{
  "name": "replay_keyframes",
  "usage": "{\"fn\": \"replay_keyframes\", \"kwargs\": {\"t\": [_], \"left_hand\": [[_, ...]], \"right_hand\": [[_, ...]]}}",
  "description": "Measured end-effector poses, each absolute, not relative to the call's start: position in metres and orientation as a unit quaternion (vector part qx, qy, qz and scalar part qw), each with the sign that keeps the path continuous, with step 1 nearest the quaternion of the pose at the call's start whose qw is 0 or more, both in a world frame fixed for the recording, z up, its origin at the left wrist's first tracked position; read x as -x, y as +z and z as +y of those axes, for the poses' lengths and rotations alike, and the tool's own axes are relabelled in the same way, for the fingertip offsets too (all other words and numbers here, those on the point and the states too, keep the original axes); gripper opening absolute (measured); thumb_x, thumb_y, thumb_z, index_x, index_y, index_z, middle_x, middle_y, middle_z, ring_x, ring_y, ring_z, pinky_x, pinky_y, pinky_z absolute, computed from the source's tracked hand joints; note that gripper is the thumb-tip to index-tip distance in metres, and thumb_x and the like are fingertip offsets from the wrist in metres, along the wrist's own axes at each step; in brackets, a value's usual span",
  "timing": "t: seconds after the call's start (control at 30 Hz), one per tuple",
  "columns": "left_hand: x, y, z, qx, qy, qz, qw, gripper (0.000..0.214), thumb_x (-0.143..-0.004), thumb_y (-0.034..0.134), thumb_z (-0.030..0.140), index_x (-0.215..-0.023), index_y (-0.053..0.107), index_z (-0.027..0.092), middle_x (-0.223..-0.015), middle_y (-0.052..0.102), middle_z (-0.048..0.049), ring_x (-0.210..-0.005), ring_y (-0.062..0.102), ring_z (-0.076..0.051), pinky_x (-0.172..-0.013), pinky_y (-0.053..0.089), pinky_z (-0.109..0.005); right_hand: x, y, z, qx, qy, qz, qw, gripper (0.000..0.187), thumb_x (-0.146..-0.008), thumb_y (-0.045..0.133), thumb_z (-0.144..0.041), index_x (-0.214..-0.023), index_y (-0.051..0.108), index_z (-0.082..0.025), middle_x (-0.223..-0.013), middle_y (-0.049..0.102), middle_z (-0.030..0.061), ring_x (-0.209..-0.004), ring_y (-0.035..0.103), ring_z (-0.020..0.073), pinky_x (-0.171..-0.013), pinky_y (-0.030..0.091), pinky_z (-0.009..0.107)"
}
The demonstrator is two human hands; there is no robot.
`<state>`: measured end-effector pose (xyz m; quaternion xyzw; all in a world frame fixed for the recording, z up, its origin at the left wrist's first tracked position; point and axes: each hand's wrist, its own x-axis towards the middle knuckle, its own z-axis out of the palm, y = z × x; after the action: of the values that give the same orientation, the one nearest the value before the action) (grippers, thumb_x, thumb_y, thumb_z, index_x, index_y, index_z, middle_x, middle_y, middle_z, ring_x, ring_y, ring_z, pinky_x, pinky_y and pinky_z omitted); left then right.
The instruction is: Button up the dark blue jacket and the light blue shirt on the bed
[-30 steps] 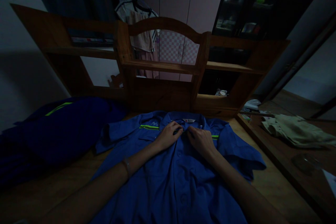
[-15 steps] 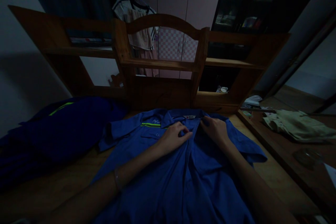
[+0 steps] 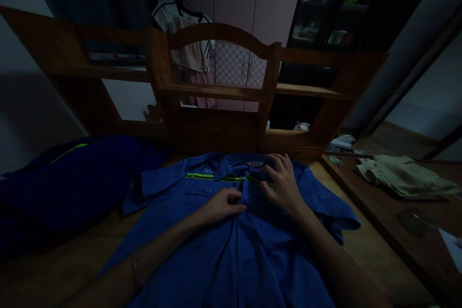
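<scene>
A blue short-sleeved work shirt (image 3: 202,245) with a yellow-green reflective stripe lies face up on a wooden surface, collar toward the far side. My left hand (image 3: 221,205) rests on the shirt front beside the button placket, fingers curled and pinching the cloth. My right hand (image 3: 281,180) lies near the collar on the right chest, fingers spread and bent, fingertips touching the fabric. A thin bracelet shows on my left wrist.
A pile of dark blue garments (image 3: 68,178) with a reflective stripe lies at the left. A wooden shelf unit (image 3: 216,91) stands behind the shirt. A beige cloth (image 3: 404,178) lies on a wooden ledge at the right. Clothes hang on a hanger (image 3: 184,38) at the back.
My left hand has slid down from the collar to the placket lower on the chest. My right hand has opened its fingers and stays near the collar. The view shifted slightly left.
</scene>
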<state>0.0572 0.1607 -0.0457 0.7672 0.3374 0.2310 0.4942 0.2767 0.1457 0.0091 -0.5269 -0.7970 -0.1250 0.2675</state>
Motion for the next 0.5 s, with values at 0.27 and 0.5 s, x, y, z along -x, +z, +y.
{"fn": "replay_keyframes", "kwargs": {"t": [0.27,0.5], "left_hand": [[-0.046,-0.044,0.170,-0.732,0.162,0.317,0.580,0.042,-0.062,0.079,0.043,-0.085,0.060,0.014,-0.067,0.051,0.0049,-0.061,0.045,-0.009,-0.053,0.032,-0.019],[-0.047,-0.043,0.166,-0.748,0.168,0.343,0.543,0.037,-0.062,0.078,0.037,-0.083,0.059,0.013,-0.068,0.052,0.0049,-0.062,0.046,-0.010,-0.052,0.032,-0.020]], "right_hand": [[-0.261,0.009,0.136,0.384,0.044,-0.897,0.216,0.048,-0.076,0.054,-0.014,-0.123,0.051,-0.022,-0.116,0.057,0.0065,-0.114,0.049,0.0197,-0.112,0.019,0.045],[-0.255,-0.001,0.130,0.398,0.075,-0.891,0.204,0.029,-0.083,0.055,-0.021,-0.111,0.058,-0.019,-0.096,0.055,0.0062,-0.096,0.050,0.0202,-0.091,0.040,0.035]]}}
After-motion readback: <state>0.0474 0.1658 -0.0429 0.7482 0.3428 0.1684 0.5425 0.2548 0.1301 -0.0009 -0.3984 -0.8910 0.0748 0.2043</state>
